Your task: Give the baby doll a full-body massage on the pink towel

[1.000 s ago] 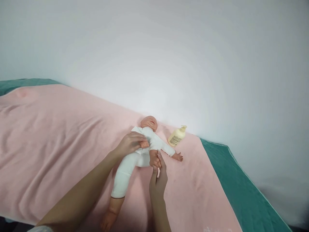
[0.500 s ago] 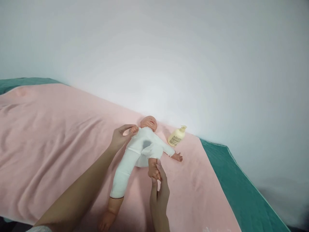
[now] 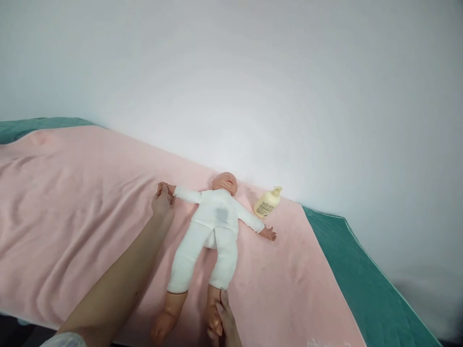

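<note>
A baby doll in white clothes lies on its back on a pink blanket, head toward the wall, with a grey patch on its chest. My left hand is closed round the doll's hand at the left, and that arm is stretched out sideways. Near the bottom edge, my right hand grips the doll's foot on the right side, its leg straight. The doll's other arm lies out to the right, and its other foot rests on the blanket.
A pale yellow pump bottle stands beside the doll's outstretched right-side arm. Green cloth shows beyond the blanket at the right and far left. A pale wall rises behind.
My left hand has drawn the doll's arm outward to the left. My right hand has moved down toward me with the foot, and the bent leg is now straight.
</note>
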{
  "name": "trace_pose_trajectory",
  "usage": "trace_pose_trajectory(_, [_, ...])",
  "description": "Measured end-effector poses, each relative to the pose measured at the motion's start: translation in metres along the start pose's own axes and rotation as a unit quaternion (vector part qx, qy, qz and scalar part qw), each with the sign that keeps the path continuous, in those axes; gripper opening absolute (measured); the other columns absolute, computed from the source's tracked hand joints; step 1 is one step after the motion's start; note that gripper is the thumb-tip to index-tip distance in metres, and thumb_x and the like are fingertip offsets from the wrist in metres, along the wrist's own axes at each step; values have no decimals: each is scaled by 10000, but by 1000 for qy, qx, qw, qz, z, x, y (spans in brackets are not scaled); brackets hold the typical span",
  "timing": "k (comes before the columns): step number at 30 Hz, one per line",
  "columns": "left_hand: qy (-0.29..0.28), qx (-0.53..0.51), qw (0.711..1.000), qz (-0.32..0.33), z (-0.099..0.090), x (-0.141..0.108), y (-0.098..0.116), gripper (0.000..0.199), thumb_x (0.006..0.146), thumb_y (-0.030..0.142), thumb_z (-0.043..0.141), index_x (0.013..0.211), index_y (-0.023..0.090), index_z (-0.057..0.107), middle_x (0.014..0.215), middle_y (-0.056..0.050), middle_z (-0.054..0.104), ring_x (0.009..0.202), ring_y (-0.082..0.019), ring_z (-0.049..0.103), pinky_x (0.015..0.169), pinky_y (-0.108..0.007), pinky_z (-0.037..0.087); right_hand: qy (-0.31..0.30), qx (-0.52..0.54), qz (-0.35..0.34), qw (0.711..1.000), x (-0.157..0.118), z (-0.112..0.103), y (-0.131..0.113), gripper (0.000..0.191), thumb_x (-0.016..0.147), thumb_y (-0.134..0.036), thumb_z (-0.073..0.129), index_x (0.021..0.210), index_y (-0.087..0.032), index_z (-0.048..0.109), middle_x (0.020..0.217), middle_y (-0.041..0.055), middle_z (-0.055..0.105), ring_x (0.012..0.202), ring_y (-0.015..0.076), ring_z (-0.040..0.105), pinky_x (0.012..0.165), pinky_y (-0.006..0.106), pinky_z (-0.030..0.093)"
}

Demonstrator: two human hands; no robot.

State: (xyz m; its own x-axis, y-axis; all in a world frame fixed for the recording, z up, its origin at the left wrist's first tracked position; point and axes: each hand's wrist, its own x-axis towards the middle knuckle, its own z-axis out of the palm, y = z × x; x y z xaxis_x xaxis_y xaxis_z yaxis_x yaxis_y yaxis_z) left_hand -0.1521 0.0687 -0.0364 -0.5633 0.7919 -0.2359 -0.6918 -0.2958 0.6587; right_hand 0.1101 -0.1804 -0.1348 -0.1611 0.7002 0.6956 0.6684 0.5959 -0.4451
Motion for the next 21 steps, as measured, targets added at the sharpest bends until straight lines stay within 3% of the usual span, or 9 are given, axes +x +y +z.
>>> trace_pose_trajectory(3, [3, -10, 1000, 8, 1, -1, -1, 173, 805, 295, 709, 870, 186, 592, 592, 71, 471, 510, -53, 492, 654, -194, 502, -29, -9, -13, 999, -3, -4, 6, 286, 941, -447, 481, 1138, -361, 670, 960, 18, 733, 758, 189, 722, 570, 242, 613])
trace_pose_trajectory(7, [-4, -4, 999, 51, 6, -7, 3, 177, 774, 257, 727, 892, 178, 622, 786, 16, 597, 736, -84, 603, 765, -206, 497, -35, -12, -32, 999, -1, -7, 2, 293, 906, -484, 526, 1119, -356, 682, 970, 23, 732, 816, 211, 719, 608, 265, 621])
trace_pose_trajectory(11, [-22, 22, 992, 122, 15, -17, 8, 205, 760, 266, 722, 914, 154, 644, 966, -38, 635, 954, -131, 608, 904, -251, 465, 23, -18, 43, 999, 6, -5, -13, 314, 928, -451, 490, 1188, -356, 640, 1100, 22, 696, 992, 219, 677, 760, 313, 611])
trace_pose_trajectory(15, [-85, 62, 979, 175, 24, -34, 12, 272, 721, 277, 752, 949, 156, 668, 1015, -68, 666, 996, -186, 615, 920, -301, 467, 40, -7, 90, 995, 31, -13, -19, 356, 946, -412, 455, 1261, -318, 593, 1218, 41, 641, 1088, 233, 633, 818, 328, 592])
trace_pose_trajectory(18, [-169, 130, 951, 223, 27, -51, 12, 259, 735, 272, 728, 972, 181, 674, 1011, -67, 684, 979, -212, 626, 889, -336, 484, 69, -10, 122, 990, 61, -21, -18, 397, 975, -350, 394, 1347, -268, 507, 1324, 66, 566, 1185, 219, 569, 875, 317, 562])
trace_pose_trajectory(21, [-262, 251, 885, 292, 26, -64, 8, 223, 777, 272, 679, 993, 215, 686, 1033, -55, 693, 994, -222, 621, 912, -363, 463, 73, 2, 142, 987, 96, -24, -18, 418, 983, -316, 385, 1390, -242, 443, 1382, 74, 510, 1274, 212, 484, 970, 350, 505])
